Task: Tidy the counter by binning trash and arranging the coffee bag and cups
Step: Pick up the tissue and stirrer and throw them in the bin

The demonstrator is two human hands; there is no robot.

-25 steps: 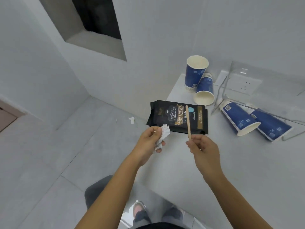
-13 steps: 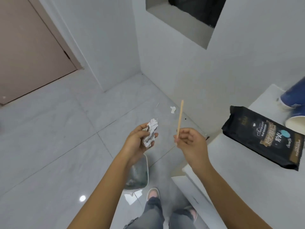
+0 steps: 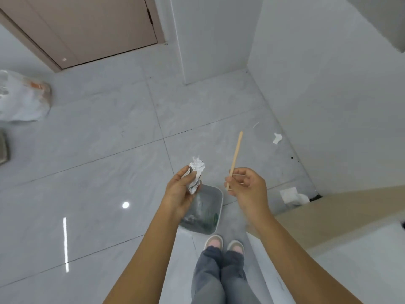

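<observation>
My left hand (image 3: 180, 191) grips a crumpled white paper wad (image 3: 196, 174) just above the far left rim of a small grey trash bin (image 3: 215, 216) that stands on the floor in front of my feet. My right hand (image 3: 246, 186) pinches the lower end of a wooden stir stick (image 3: 235, 154), which points up and slightly right, to the right of the bin. The bin holds dark trash inside. The coffee bag and cups are out of view.
White paper scraps lie on the floor by the wall (image 3: 277, 138) and beside the counter's base (image 3: 292, 195). The counter edge (image 3: 350, 244) runs along the lower right. A white plastic bag (image 3: 23, 98) sits far left, a tan door (image 3: 87, 27) beyond.
My view has swung left and down, away from the counter, so the coffee bag and cups have left the frame. Both hands, still holding paper and stick, now hover over the bin.
</observation>
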